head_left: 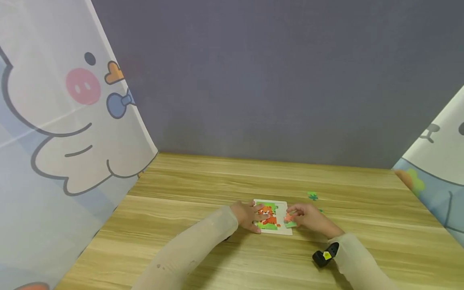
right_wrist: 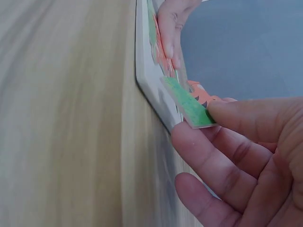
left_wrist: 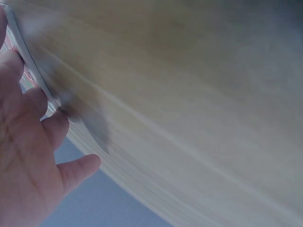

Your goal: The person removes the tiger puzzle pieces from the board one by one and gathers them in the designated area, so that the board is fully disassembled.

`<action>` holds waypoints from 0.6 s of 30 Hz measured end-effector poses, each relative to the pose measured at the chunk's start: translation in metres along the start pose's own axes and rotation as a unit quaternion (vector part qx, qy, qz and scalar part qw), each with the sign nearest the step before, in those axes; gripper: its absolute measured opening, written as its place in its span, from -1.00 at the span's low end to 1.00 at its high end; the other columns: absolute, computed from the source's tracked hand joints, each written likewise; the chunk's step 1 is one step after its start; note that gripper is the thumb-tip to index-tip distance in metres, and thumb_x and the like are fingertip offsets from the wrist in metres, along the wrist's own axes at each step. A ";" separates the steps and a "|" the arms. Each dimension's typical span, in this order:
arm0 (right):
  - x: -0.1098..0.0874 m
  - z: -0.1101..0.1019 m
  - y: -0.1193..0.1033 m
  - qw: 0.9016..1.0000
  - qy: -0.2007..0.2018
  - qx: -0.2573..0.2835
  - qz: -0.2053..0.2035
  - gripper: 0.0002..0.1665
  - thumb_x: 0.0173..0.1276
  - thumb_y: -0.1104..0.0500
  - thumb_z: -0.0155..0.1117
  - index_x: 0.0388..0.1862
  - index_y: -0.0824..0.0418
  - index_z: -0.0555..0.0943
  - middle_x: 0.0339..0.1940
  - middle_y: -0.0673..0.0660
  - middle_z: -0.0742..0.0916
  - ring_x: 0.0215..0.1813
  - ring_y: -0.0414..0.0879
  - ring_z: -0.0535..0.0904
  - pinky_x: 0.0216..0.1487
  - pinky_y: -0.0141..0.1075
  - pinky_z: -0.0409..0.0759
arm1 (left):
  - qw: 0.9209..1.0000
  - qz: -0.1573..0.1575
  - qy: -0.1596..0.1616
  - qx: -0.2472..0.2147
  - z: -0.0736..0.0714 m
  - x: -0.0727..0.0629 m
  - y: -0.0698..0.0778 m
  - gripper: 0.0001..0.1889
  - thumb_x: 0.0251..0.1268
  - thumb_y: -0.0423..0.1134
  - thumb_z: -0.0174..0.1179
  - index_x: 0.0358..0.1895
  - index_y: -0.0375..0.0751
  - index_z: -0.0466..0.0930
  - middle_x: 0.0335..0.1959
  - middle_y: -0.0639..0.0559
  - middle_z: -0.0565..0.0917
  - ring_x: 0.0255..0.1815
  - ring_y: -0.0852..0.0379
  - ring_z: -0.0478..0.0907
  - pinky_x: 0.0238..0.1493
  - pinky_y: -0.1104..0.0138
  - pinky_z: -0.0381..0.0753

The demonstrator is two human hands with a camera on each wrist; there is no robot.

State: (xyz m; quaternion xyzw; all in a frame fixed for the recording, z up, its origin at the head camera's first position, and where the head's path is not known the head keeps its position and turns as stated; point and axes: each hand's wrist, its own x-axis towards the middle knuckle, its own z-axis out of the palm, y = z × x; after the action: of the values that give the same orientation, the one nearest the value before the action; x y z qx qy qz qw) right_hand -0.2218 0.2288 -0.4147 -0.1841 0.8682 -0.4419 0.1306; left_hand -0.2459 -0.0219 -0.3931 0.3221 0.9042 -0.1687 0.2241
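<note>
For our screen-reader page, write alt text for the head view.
A left hand rests spread on a tiger jigsaw; the right hand holds an orange-and-green piece at its unfilled right side. Green pieces lie on the wooden table.

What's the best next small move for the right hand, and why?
Probably lower the puzzle piece into the bare right side of the tray: the right hand pinches it at that side, while the left hand rests across the tiger picture.
</note>
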 end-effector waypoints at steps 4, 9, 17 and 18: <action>-0.004 -0.004 0.002 1.000 0.005 0.012 0.009 -0.64 0.39 0.45 0.17 0.11 0.65 0.53 -0.30 0.23 0.73 -0.42 -0.23 0.59 -0.41 -0.38 0.64 | 1.000 0.000 0.001 -0.001 -0.001 -0.001 0.000 -0.26 0.40 0.43 -0.10 0.59 0.65 -0.12 0.68 0.45 -0.13 0.69 0.30 -0.05 0.58 0.13 0.26; -0.009 -0.007 0.006 1.000 0.009 0.022 0.017 -0.63 0.40 0.45 0.17 0.13 0.66 0.52 -0.32 0.20 0.72 -0.44 -0.25 0.59 -0.41 -0.38 0.65 | 1.000 0.004 0.000 -0.006 -0.002 -0.002 -0.001 -0.26 0.40 0.42 -0.09 0.60 0.64 -0.12 0.69 0.43 -0.13 0.70 0.28 -0.06 0.60 0.12 0.24; -0.017 -0.015 0.011 0.999 0.015 0.026 0.023 -0.63 0.39 0.45 0.18 0.12 0.67 0.50 -0.31 0.21 0.73 -0.38 -0.26 0.62 -0.34 -0.37 0.70 | 1.000 0.007 0.001 -0.019 -0.002 -0.004 -0.001 -0.26 0.40 0.41 -0.08 0.60 0.63 -0.11 0.69 0.41 -0.12 0.70 0.26 -0.07 0.60 0.11 0.23; -0.018 -0.016 0.012 0.999 0.016 0.023 0.020 -0.63 0.39 0.46 0.18 0.11 0.68 0.50 -0.32 0.22 0.73 -0.39 -0.27 0.62 -0.35 -0.37 0.70 | 1.000 0.006 0.002 -0.018 -0.002 -0.003 -0.001 -0.26 0.40 0.41 -0.08 0.60 0.63 -0.11 0.69 0.41 -0.12 0.70 0.27 -0.07 0.60 0.11 0.23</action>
State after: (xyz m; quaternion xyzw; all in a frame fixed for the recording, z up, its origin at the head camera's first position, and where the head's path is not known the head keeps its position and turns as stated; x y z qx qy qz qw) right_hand -0.2145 0.2547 -0.4137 -0.1566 0.8631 -0.4622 0.1302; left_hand -0.2449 -0.0236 -0.3895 0.3238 0.9055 -0.1501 0.2296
